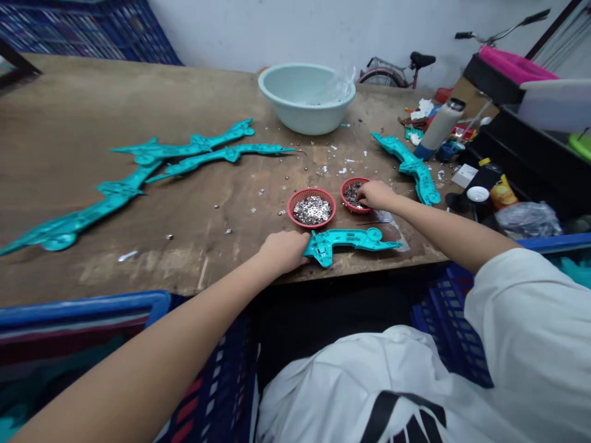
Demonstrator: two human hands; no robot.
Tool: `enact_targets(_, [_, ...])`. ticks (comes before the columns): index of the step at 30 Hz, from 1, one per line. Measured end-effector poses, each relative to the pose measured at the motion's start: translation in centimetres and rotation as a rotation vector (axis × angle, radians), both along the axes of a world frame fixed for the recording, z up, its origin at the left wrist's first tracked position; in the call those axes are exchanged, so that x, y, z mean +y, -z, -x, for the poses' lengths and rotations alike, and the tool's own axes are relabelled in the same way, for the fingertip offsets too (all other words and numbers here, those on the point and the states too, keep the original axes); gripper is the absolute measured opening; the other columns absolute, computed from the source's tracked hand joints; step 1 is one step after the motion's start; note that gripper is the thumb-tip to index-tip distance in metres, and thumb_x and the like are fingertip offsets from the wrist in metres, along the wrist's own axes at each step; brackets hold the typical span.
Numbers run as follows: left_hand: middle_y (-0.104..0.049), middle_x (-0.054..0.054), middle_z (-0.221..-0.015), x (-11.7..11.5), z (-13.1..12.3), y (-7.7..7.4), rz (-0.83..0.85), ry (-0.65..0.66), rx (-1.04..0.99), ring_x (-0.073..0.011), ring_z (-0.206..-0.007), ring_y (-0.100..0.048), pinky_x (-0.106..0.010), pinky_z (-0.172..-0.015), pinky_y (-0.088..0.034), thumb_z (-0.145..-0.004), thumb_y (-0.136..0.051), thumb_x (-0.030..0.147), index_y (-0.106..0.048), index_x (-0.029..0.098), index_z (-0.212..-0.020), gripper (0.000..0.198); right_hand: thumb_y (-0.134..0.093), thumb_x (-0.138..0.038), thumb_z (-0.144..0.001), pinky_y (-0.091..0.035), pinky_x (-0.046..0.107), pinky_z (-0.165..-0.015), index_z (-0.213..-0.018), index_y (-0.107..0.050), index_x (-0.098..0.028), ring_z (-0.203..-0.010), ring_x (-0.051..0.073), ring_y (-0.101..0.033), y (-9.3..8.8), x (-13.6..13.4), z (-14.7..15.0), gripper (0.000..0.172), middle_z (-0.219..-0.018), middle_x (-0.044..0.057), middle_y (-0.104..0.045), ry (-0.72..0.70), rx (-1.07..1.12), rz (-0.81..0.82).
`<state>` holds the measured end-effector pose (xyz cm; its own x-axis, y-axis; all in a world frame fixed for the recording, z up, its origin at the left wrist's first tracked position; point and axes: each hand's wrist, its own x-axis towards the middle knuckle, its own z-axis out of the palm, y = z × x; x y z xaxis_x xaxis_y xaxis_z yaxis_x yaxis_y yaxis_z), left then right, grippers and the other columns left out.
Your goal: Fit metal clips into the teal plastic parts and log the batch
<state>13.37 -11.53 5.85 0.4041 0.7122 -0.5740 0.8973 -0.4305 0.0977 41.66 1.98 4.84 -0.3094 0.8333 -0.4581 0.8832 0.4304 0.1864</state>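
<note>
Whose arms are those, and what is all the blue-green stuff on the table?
The camera sits on a person's head, looking down, so both arms are that person's own. The left hand holds one end of a teal plastic piece at the table's near edge. The right hand dips its fingers into a small red basket of dark bits. Beside it sits another red basket of shiny silver bits. More teal pieces and a pale basin lie farther back.

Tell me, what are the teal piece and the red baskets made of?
The teal piece looks like moulded plastic: even colour, soft sheen. The red baskets look like plastic too, with mesh walls. Their shiny bits seem metal.
</note>
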Motion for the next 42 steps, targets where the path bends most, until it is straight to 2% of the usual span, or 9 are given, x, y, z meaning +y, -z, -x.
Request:
enact_targets(7, [-0.077,-0.024,-0.138,0.3,0.5,-0.2,-0.006,0.019,0.006,-0.0428,-0.128,-0.076,-0.048,-0.101,-0.064,-0.098,-0.075,0.045,-0.067,0.020,-0.145,0.054,-0.065,-0.028,-0.101,-0.055,0.040,-0.102,-0.126,-0.085,-0.015,-0.124,0.036,-0.073,0.1,-0.2,0.1,0.034,-0.132,0.021,-0.081,0.056,-0.003,-0.007])
enact_targets(14, [-0.078,-0.025,-0.136,-0.1,0.5,-1.0,-0.026,0.036,0.062,-0.0443,-0.124,-0.077,-0.051,-0.099,-0.066,-0.103,-0.070,0.048,-0.069,0.017,-0.143,0.051,-0.065,-0.021,-0.098,-0.055,0.037,-0.095,-0.122,-0.083,-0.008,-0.117,0.035,-0.075,-2.1,-0.2,-0.1,0.033,-0.124,0.023,-0.082,0.104,0.084,-0.114])
enact_targets(18, [-0.078,-0.022,-0.134,-1.5,0.7,-3.7,-0.136,0.050,0.053,-0.0462,-0.124,-0.076,-0.051,-0.097,-0.066,-0.097,-0.080,0.049,-0.072,0.018,-0.138,0.053,-0.069,-0.014,-0.087,-0.052,0.033,-0.085,-0.101,-0.082,-0.010,-0.098,0.027,-0.075,-3.3,-1.7,-1.4,0.020,-0.104,0.015,-0.084,0.169,0.379,-0.180])
enact_targets(22, [-0.075,-0.019,-0.139,-3.0,-1.3,-5.4,-0.266,0.220,-0.129,-0.0398,-0.131,-0.073,-0.045,-0.104,-0.064,-0.099,-0.079,0.051,-0.073,0.017,-0.135,0.050,-0.077,-0.019,-0.075,-0.050,0.029,-0.074,-0.080,-0.075,-0.016,-0.081,0.020,-0.070,-3.1,-4.7,-2.7,0.006,-0.084,0.005,-0.079,0.274,0.792,0.010])
enact_targets(26, [-0.071,-0.025,-0.148,-2.9,-4.3,-3.1,-0.316,0.424,-0.257,-0.0380,-0.139,-0.068,-0.045,-0.117,-0.057,-0.104,-0.074,0.045,-0.067,0.006,-0.146,0.058,-0.080,-0.028,-0.073,-0.052,0.029,-0.070,-0.082,-0.078,-0.019,-0.073,0.019,-0.069,-2.5,-6.7,-3.5,0.014,-0.075,0.001,-0.076,0.386,0.989,0.196])
enact_targets(29, [-0.047,-0.030,-0.173,-2.7,-5.2,0.3,-0.387,0.454,-0.316,-0.0426,-0.163,-0.046,-0.053,-0.134,-0.040,-0.104,-0.074,0.053,-0.049,0.000,-0.166,0.085,-0.078,-0.030,-0.079,-0.053,0.029,-0.069,-0.082,-0.080,-0.019,-0.066,0.019,-0.070,-2.3,-7.2,-3.8,0.011,-0.068,0.000,-0.075,0.445,0.929,0.225])
enact_targets(34, [-0.023,-0.030,-0.183,-3.6,-5.0,4.5,-0.366,0.418,-0.342,-0.0437,-0.173,-0.025,-0.059,-0.140,-0.028,-0.101,-0.077,0.057,-0.034,0.002,-0.176,0.102,-0.072,-0.032,-0.092,-0.048,0.028,-0.068,-0.075,-0.078,-0.020,-0.060,0.016,-0.066,-2.7,-7.7,-3.7,0.022,-0.062,0.000,-0.073,0.209,0.738,0.194])
enact_targets(37, [-0.017,-0.030,-0.184,-4.1,-5.1,5.1,-0.362,0.427,-0.356,-0.0449,-0.174,-0.019,-0.062,-0.141,-0.024,-0.100,-0.078,0.055,-0.031,0.003,-0.177,0.104,-0.076,-0.032,-0.092,-0.048,0.029,-0.070,-0.077,-0.080,-0.020,-0.064,0.016,-0.066,-2.7,-6.5,-2.5,0.020,-0.066,0.001,-0.075,0.083,0.710,0.133])
enact_targets(42, [-0.014,-0.030,-0.184,-3.8,-5.2,4.6,-0.348,0.443,-0.334,-0.0447,-0.174,-0.017,-0.062,-0.141,-0.025,-0.100,-0.079,0.053,-0.030,0.004,-0.178,0.104,-0.071,-0.036,-0.101,-0.059,0.036,-0.086,-0.105,-0.086,-0.015,-0.086,0.024,-0.076,-2.1,0.2,0.5,0.026,-0.094,0.009,-0.084,0.129,0.892,-0.179])
